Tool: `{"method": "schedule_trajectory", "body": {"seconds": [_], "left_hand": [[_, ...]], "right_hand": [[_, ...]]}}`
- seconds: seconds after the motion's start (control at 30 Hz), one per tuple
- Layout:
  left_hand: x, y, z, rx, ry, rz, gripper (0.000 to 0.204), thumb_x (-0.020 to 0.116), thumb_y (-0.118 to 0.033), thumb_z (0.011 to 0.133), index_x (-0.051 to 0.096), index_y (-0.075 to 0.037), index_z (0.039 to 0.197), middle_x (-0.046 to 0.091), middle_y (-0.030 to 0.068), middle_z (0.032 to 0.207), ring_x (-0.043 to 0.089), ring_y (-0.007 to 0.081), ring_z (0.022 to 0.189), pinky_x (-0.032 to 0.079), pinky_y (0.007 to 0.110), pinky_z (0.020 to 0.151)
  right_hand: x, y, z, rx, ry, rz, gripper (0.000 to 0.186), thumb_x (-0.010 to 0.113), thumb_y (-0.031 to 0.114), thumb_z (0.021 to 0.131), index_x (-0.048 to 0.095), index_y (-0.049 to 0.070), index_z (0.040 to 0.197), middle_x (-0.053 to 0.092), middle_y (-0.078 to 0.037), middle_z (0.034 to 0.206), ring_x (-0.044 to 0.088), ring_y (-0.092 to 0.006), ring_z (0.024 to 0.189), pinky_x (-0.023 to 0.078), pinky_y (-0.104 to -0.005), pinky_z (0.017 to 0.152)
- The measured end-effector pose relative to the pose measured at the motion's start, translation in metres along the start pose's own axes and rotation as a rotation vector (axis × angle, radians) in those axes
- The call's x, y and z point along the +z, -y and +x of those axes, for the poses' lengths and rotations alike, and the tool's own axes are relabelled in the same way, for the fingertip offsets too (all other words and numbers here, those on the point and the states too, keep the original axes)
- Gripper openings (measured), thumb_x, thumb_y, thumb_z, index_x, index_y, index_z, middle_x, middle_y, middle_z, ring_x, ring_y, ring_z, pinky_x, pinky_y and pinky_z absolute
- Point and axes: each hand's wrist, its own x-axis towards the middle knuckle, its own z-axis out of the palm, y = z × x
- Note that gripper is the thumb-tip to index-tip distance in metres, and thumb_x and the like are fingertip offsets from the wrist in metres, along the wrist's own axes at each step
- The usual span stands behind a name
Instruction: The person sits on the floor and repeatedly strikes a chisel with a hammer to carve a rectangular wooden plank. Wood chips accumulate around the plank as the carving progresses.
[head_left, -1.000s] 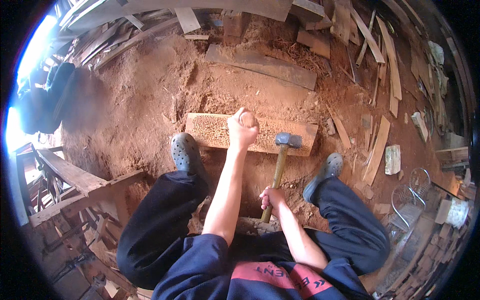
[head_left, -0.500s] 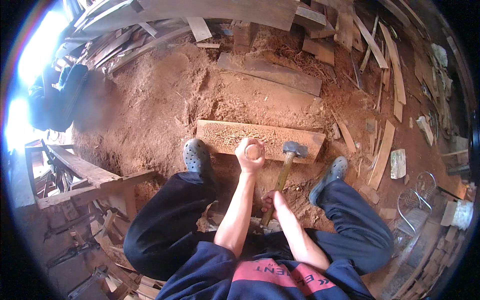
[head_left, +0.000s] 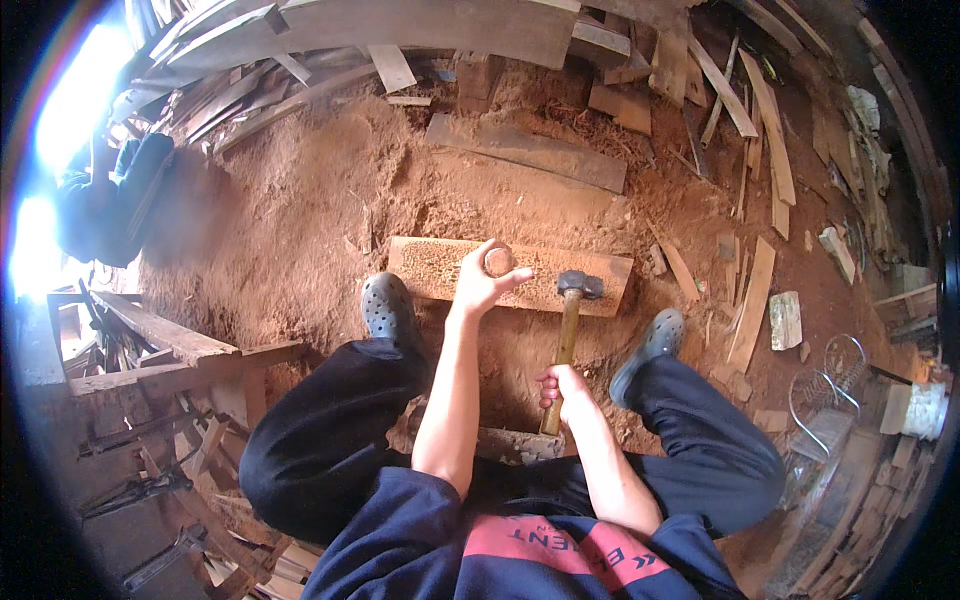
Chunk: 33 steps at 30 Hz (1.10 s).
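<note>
My left hand is curled loosely round a round-topped wooden piece, thumb stretched out to the right, over a pale plank with a densely pitted face lying on the dirt between my feet. My right hand grips the long wooden handle of a sledgehammer. Its dark metal head is above the plank's right part, to the right of my left hand; whether it rests on the wood I cannot tell. The lower end of the wooden piece is hidden.
My clog-shod feet flank the plank. Scrap boards and offcuts lie along the back and right, near a bent wire object. A wooden frame stands at left, below a blurry dark shape. Another board lies beyond the plank.
My left hand dipped toward me, then moved back up and left, and its thumb has now spread from the wooden piece. My right hand and the hammer have shifted slightly.
</note>
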Motion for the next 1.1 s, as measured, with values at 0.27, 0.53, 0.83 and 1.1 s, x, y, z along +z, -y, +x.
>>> {"method": "schedule_trajectory", "body": {"seconds": [0.27, 0.53, 0.83, 1.1], "left_hand": [[0.014, -0.008, 0.011, -0.033, -0.084, 0.069, 0.028, 0.074, -0.022, 0.070, 0.057, -0.002, 0.060, 0.051, -0.0002, 0.048, 0.042, 0.0062, 0.045, 0.033, 0.025, 0.044], [0.064, -0.004, 0.002, 0.121, -0.236, 0.381, 0.014, 0.067, -0.015, 0.067, 0.059, -0.005, 0.062, 0.058, 0.0103, 0.059, 0.059, 0.0266, 0.057, 0.047, 0.035, 0.056], [0.097, -0.001, 0.003, 0.239, -0.239, 0.599, 0.011, 0.061, -0.013, 0.066, 0.054, -0.008, 0.058, 0.057, 0.0123, 0.059, 0.057, 0.0306, 0.061, 0.045, 0.040, 0.061], [0.067, -0.008, 0.008, 0.193, 0.119, 0.429, 0.035, 0.073, -0.034, 0.064, 0.056, -0.005, 0.071, 0.058, 0.0145, 0.065, 0.059, 0.0334, 0.069, 0.047, 0.041, 0.064]], "right_hand": [[0.010, -0.004, 0.005, 0.020, 0.010, 0.014, 0.016, 0.054, 0.003, 0.071, 0.041, 0.009, 0.064, 0.033, 0.002, 0.051, 0.032, -0.0109, 0.039, 0.031, -0.0285, 0.043], [0.021, -0.006, 0.019, 0.053, 0.081, 0.010, 0.015, 0.054, 0.007, 0.074, 0.048, 0.006, 0.061, 0.038, 0.001, 0.049, 0.035, -0.0124, 0.040, 0.035, -0.0297, 0.044], [0.035, -0.008, 0.018, 0.009, -0.029, 0.088, 0.015, 0.050, 0.006, 0.076, 0.044, 0.009, 0.062, 0.037, 0.001, 0.048, 0.037, -0.0128, 0.038, 0.038, -0.0322, 0.041], [0.021, -0.008, 0.026, 0.060, 0.027, 0.042, 0.018, 0.051, 0.002, 0.072, 0.040, 0.011, 0.061, 0.034, 0.002, 0.048, 0.033, -0.0124, 0.038, 0.032, -0.0308, 0.041]]}}
